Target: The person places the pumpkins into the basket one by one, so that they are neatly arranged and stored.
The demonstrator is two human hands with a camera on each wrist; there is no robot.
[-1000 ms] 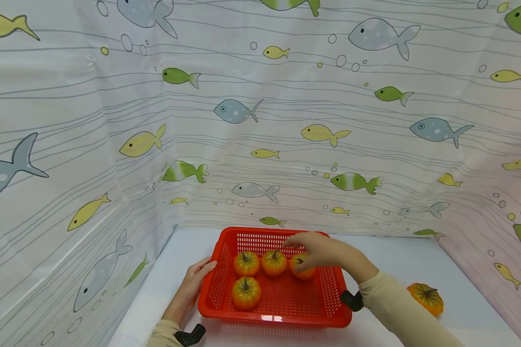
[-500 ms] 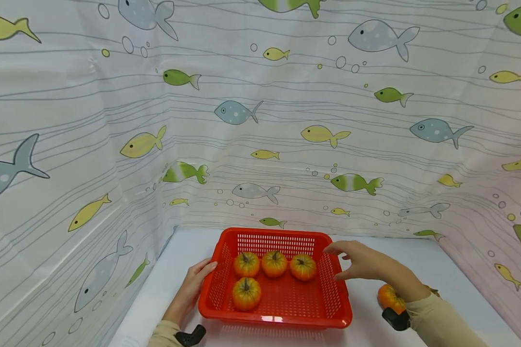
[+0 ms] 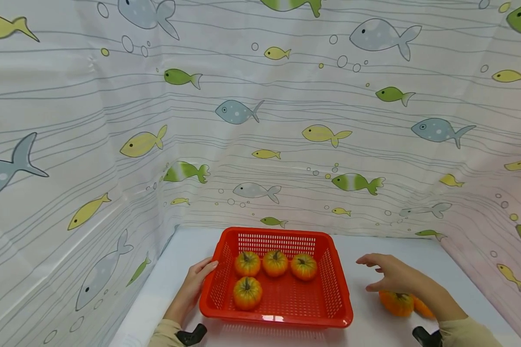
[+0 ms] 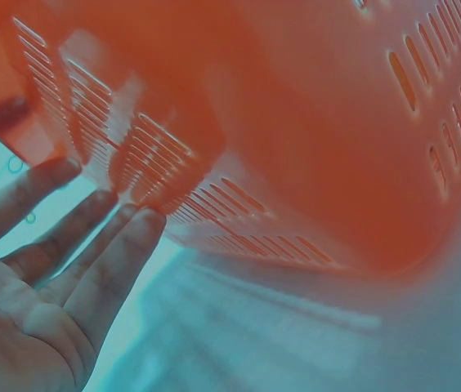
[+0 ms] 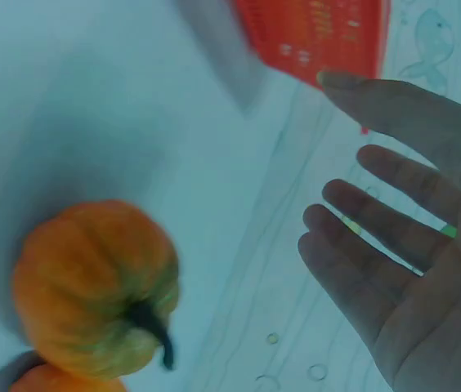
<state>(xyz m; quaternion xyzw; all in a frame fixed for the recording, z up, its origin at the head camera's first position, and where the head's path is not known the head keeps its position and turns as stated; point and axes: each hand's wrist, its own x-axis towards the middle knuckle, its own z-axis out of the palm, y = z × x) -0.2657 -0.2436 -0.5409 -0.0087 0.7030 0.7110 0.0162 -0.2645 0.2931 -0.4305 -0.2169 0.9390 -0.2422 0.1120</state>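
Observation:
A red plastic basket [image 3: 295, 318] with slotted walls stands on the white table, holding several small orange pumpkins, one of them a pumpkin [image 3: 304, 267] at the back right. My left hand [image 3: 195, 279] holds the basket's left rim; in the left wrist view its fingers [image 4: 124, 253] lie against the outer wall. To the right of the basket my right hand [image 3: 392, 274] hovers with fingers spread and nothing in them. Partly hidden behind that hand and forearm are a pumpkin [image 3: 397, 306] and a second pumpkin [image 3: 424, 308]. The right wrist view shows the nearer pumpkin [image 5: 96, 286] with its dark stem, apart from the hand.
A white curtain [image 3: 286, 168] printed with fish surrounds the table [image 3: 351, 250] at the back and both sides. Bare tabletop shows between the basket and the two pumpkins on the right.
My right hand has moved from over the basket's back-right pumpkin out past the right rim, toward the pumpkins outside. The left hand and the basket have stayed put.

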